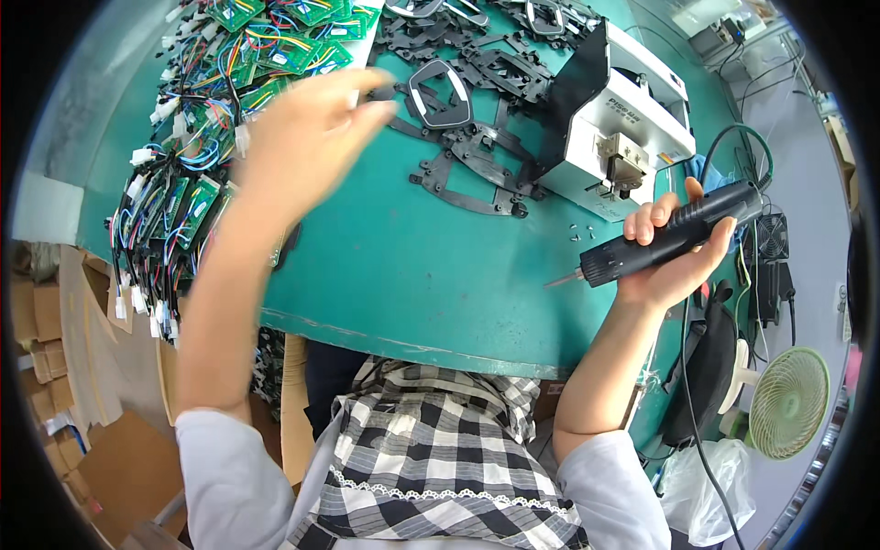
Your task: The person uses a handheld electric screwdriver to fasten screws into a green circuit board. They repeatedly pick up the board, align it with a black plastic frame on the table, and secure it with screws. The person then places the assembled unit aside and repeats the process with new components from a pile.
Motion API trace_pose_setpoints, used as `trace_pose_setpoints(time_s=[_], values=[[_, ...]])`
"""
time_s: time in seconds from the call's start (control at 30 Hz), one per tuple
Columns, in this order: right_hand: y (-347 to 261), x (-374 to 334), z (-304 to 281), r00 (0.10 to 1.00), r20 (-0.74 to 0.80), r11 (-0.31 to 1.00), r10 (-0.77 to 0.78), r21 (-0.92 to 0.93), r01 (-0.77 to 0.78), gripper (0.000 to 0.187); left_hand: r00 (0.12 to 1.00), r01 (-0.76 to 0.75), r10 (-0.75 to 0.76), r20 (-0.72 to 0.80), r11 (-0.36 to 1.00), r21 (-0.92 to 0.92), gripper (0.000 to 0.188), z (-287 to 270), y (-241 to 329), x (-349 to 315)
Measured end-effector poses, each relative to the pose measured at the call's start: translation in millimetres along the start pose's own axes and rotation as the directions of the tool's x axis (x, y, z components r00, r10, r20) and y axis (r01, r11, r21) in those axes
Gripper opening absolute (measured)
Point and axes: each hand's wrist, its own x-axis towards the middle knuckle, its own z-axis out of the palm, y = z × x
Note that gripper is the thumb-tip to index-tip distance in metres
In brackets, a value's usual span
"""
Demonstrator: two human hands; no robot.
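Holding black power screwdriver (680, 233) in right hand (674, 278), above green table (385, 266).
Wrapped round screwdriver body with fingers and thumb, with bit slanting leftward near loose screws (575, 237), in front of white-and-black machine (632, 119). Holding out left hand (298, 137), blurred, with thumb and forefinger apart, near black plastic frames (492, 163) spread across table; cannot tell if pinching any part. Heaped at far left: wired green circuit boards (197, 211). Standing at far right: pale green fan (788, 403).
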Motion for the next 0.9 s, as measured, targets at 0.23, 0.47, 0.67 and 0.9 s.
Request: trace_pose_setpoints(time_s=[0.23,0.47,0.67,0.9], values=[[-9,5,-27,0.984,0.172,0.991,0.048,0.116,-0.068,0.063,0.952,0.122,-0.192,0.239,0.952,0.279,0.047,107,15,72],[-17,8,-38,0.952,0.306,0.956,0.0,0.28,-0.091,0.067,0.963,0.194,-0.255,-0.084,0.878,-0.438,0.036,52,9,45],[-14,10,-38,0.908,0.416,0.932,-0.041,0.343,-0.115,0.067,0.483,-0.25,0.383,0.788,0.922,-0.295,0.026,77,71,-36],[-16,7,-39,0.936,0.349,0.979,-0.044,0.203,-0.029,0.066,0.936,-0.013,0.0,0.352,0.999,0.036,0.026,6,-5,15]])
